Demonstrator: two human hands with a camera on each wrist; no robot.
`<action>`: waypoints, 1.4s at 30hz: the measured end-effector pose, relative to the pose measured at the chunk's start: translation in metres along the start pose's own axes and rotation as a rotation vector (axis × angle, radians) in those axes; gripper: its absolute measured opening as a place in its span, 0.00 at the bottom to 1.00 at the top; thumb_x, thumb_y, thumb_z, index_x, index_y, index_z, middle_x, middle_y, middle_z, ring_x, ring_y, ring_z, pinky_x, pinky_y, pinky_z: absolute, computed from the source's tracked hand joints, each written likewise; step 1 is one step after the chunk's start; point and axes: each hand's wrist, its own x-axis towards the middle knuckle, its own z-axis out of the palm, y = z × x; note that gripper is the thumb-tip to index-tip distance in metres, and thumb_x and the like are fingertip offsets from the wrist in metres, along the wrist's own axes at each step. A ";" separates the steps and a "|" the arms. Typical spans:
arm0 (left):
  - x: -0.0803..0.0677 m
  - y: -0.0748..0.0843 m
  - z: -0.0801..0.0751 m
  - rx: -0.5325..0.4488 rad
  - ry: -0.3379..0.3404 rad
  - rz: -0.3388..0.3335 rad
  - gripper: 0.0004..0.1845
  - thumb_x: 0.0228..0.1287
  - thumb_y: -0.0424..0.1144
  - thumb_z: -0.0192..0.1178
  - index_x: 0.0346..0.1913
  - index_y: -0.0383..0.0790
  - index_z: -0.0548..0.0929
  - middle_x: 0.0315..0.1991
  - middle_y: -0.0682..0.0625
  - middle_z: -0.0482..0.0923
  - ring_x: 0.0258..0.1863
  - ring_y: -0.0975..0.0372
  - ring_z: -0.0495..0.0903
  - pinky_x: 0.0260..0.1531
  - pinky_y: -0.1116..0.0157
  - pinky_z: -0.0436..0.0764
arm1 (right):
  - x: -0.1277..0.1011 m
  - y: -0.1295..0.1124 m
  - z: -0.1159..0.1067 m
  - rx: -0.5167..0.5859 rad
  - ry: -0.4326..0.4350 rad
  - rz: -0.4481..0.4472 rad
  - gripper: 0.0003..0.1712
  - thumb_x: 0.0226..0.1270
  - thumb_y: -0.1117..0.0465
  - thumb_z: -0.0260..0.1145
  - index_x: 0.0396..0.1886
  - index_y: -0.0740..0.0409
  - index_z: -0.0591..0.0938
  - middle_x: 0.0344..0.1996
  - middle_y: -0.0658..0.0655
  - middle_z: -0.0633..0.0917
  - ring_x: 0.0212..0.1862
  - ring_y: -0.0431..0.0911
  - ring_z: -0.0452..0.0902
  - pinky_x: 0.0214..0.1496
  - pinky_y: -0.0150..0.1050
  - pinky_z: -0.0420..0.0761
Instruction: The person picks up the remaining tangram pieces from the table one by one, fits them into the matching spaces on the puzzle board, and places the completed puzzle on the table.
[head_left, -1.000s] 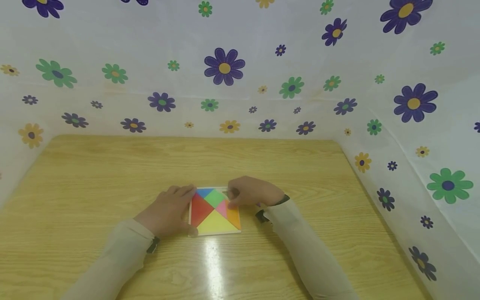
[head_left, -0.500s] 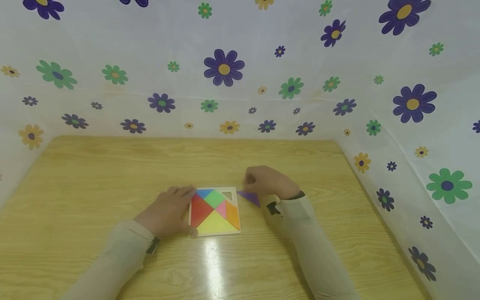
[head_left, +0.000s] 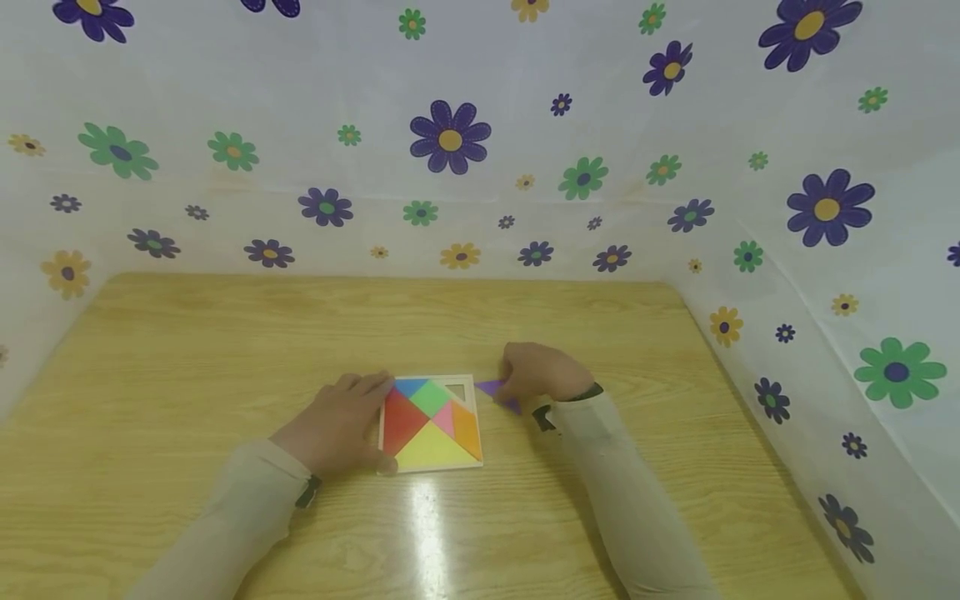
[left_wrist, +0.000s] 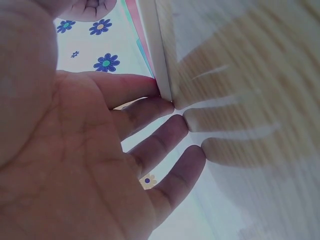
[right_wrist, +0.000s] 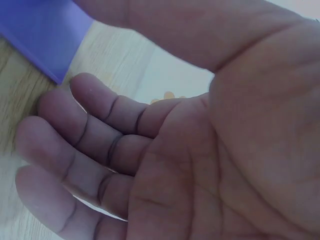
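Purple triangle (head_left: 501,392) out, pinched in my right hand (head_left: 542,375) beside tray (head_left: 472,423); left hand (head_left: 337,421) flat, bracing it. Six pieces left in.

the puzzle tray (head_left: 382,433) lies on the bench (head_left: 187,350), near its front edge and about midway across. the left hand (head_left: 337,421) rests at the tray's 9 o'clock side, fingers (left_wrist: 165,107) against its edge. the right hand (head_left: 542,372) sits at the tray's 3 o'clock, just beside it, over the bench. a loose triangle piece (head_left: 497,392) lies under that hand's fingers (right_wrist: 100,107), between hand and tray, apart from the tray. at the tray's 1 o'clock corner is an open slot (head_left: 454,389); the other pieces (head_left: 427,421) fill the rest. a patterned sheet (head_left: 450,133) stands behind the bench at 12 o'clock and along its 3 o'clock side.
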 end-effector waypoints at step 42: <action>0.003 -0.006 0.006 -0.016 -0.007 -0.011 0.61 0.48 0.63 0.77 0.79 0.32 0.62 0.79 0.40 0.61 0.74 0.40 0.61 0.70 0.37 0.65 | -0.007 -0.015 0.007 -0.051 0.135 0.188 0.13 0.54 0.59 0.78 0.26 0.59 0.81 0.25 0.54 0.82 0.29 0.46 0.76 0.31 0.36 0.77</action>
